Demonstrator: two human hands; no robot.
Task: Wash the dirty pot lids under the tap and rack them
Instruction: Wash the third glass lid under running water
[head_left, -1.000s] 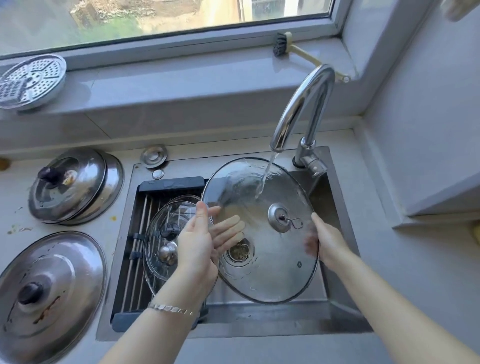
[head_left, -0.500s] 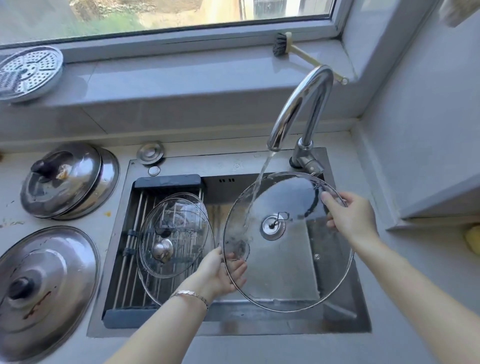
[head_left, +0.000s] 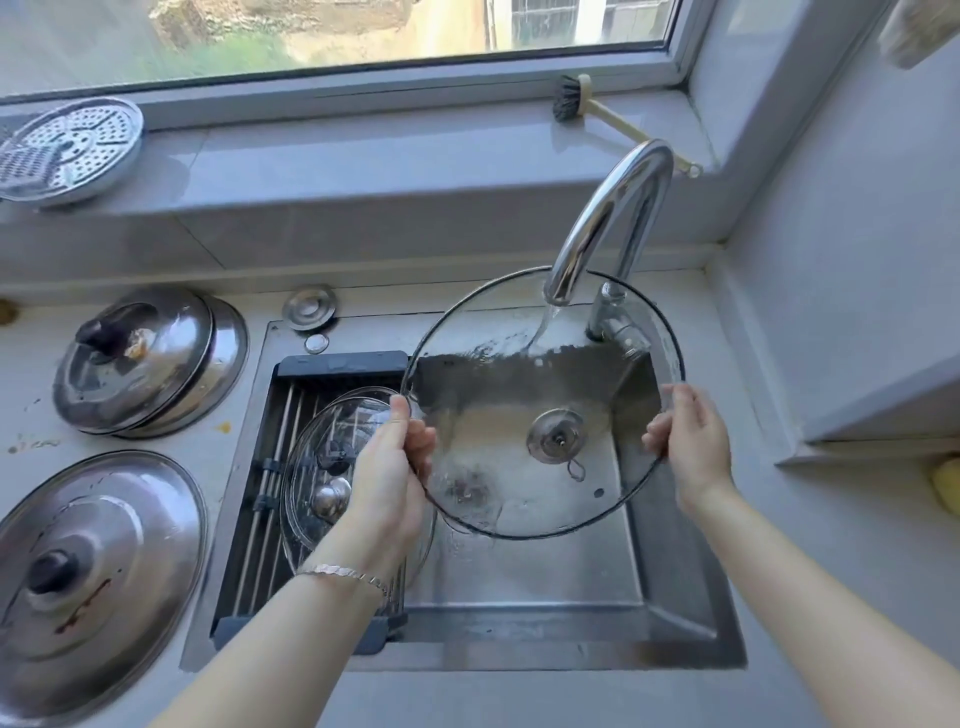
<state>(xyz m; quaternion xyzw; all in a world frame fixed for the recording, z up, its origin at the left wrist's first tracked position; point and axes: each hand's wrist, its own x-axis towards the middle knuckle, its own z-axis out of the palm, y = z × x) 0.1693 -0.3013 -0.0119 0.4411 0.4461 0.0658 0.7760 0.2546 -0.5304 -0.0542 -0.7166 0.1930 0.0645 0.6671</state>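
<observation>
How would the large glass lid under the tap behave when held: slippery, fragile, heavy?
Probably slippery: water from the tap runs over the glass lid, and the left hand and right hand grip only its thin rim. Likely stiff but fragile, being clear glass above a steel sink. Perhaps weighty for its size, since two hands hold it.

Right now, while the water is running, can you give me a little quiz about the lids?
1. True or false: water from the tap falls on the big glass lid.
2. How many hands hold its rim? A) none B) one C) two
3. Fill in: the smaller glass lid lies on the ___ in the sink.
Key: 1 true. 2 C, the left hand and the right hand. 3 rack.
</observation>
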